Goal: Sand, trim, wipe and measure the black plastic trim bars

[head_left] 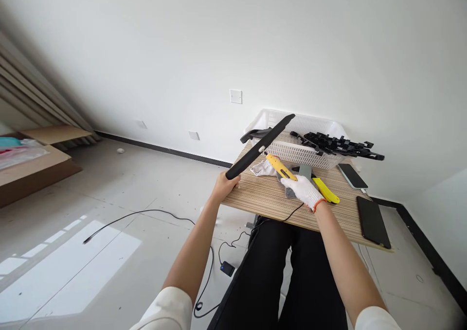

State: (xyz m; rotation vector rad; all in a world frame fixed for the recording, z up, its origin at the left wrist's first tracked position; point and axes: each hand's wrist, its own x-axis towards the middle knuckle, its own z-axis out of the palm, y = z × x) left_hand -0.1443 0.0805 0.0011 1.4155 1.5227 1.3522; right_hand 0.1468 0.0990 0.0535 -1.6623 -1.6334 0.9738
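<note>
So the left hand [224,184] is bare and clenched around the near end of a long black plastic strip [260,147], which sticks up and away toward about 1 o'clock, its far tip hanging over the white basket [330,126]. The right hand [303,189] wears a white knit glove and is wrapped around a yellow utility knife [280,167], with the knife pointing toward 10 o'clock, right at the lower part of the strip. Can't make out whether the blade is out, too small to tell.

Around it on the little wooden table [262,199]: a second yellow knife [326,190] just beside the gloved hand at its 3 o'clock, another white glove [261,167] lying crumpled under the strip, a grey block [305,171] behind the hand, a phone [352,175] with a light back at 2 o'clock and a dark tablet [372,221] out at 4 o'clock near the table edge. The basket holds more black plastic parts [339,145], some poking out over its right rim.

What I'd worry about: the holding hand has no glove, and the knife is aimed roughly its way along the strip. If the blade slips off the plastic, it could run straight toward those bare fingers. Also the strip is only held at one end, so it could flex or twist under pressure and throw the cut off. The tablet sits close to the edge, so an elbow bump could send it to the floor.
</note>
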